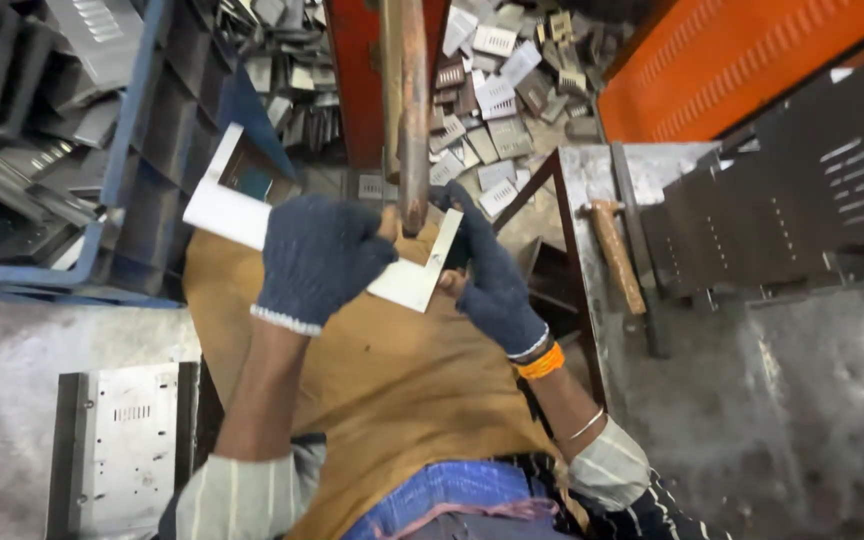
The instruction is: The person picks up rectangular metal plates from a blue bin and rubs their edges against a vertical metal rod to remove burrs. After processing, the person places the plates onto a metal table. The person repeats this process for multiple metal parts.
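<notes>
Bent sheet-metal frame (242, 215) held at the press lever (412, 110); forming apparently underway.
Frame is gripped closed by left hand (317, 260) and right hand (492, 270); finished louvred pieces (497, 95) are heaped behind.

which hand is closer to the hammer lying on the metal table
Right. The right hand grips the sheet-metal bracket just left of the hammer; the left hand is farther left.

Bent sheet-metal bracket (252, 215), pale grey with rectangular cutout, tilted, held mid-scene, left end near blue crate.
</notes>
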